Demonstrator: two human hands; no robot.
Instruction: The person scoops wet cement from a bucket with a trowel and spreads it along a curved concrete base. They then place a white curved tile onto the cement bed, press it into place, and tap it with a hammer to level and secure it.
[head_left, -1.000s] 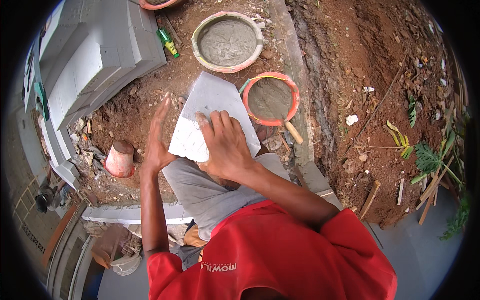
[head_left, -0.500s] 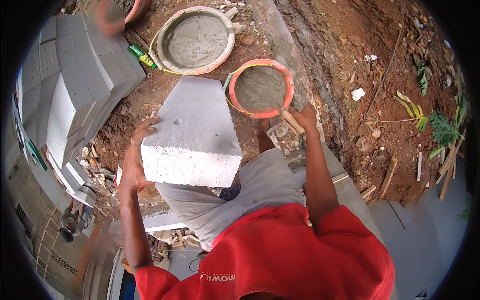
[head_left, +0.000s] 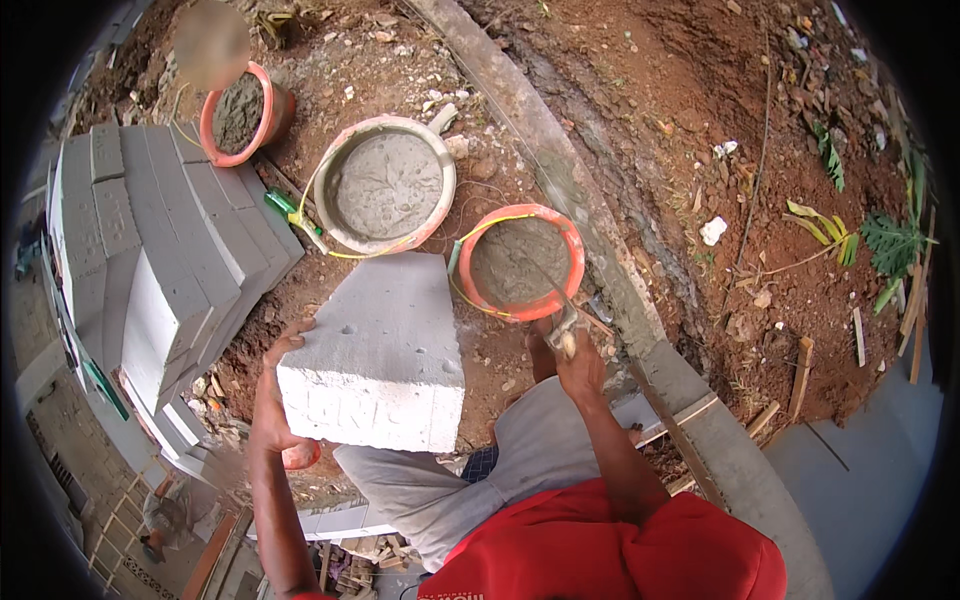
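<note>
A large pale aerated concrete block (head_left: pixel 370 325) with a few small pits stands tilted in front of my lap. My left hand (head_left: pixel 270 390) grips its left side, fingers bent over the edge and the thumb partly hidden. To the right, my right hand (head_left: pixel 580 368) is closed around the handle of a trowel (head_left: pixel 566 318). The trowel reaches over the near rim of an orange bucket (head_left: pixel 576 248), and its blade is partly lost in the wet grey mortar (head_left: pixel 515 260). A yellow-green handle hangs at that bucket's left side.
Beyond the block sits a wider tub (head_left: pixel 448 200) of wet mortar. Farther left is another orange bucket (head_left: pixel 207 130) of darker mix. Stacked grey blocks (head_left: pixel 150 230) fill the left. A concrete strip (head_left: pixel 620 285) runs past my right. Another person (head_left: pixel 165 515) is at lower left.
The whole view has shifted, so the buckets sit lower in it. My right hand has moved from the bucket's lower right to its near side, turning the trowel. My left hand still holds the block.
</note>
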